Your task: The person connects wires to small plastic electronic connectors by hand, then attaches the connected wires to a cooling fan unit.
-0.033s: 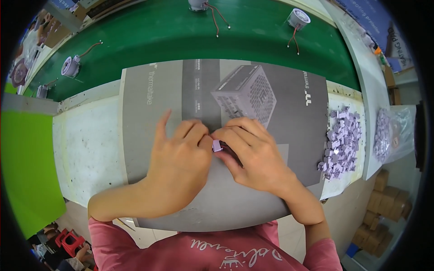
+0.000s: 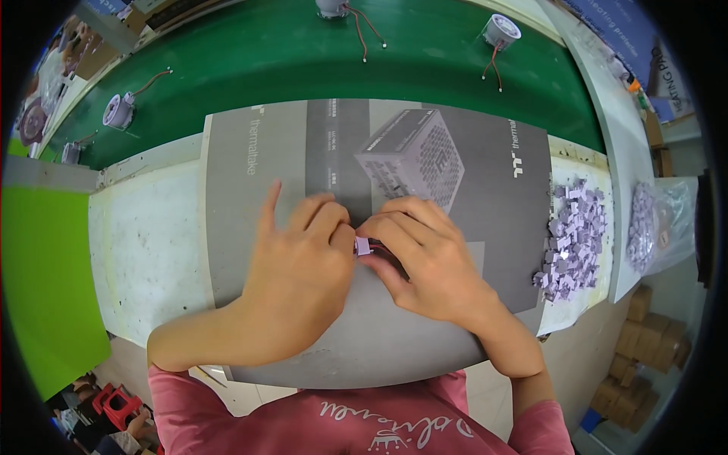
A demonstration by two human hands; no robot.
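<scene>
My left hand [image 2: 299, 277] and my right hand [image 2: 425, 262] meet fingertip to fingertip over a grey printed cardboard sheet [image 2: 250, 250]. Between them they pinch a small lilac plastic connector [image 2: 362, 245]. A bit of red wire shows just right of it, under my right fingers. My left index finger sticks out straight, and the other fingers curl onto the connector.
A pile of lilac connectors [image 2: 572, 239] lies at the sheet's right edge, with a clear bag [image 2: 644, 227] of more beyond it. A green belt [image 2: 303, 61] behind carries small round wired parts [image 2: 117, 112]. Cardboard boxes [image 2: 637, 356] stand at lower right.
</scene>
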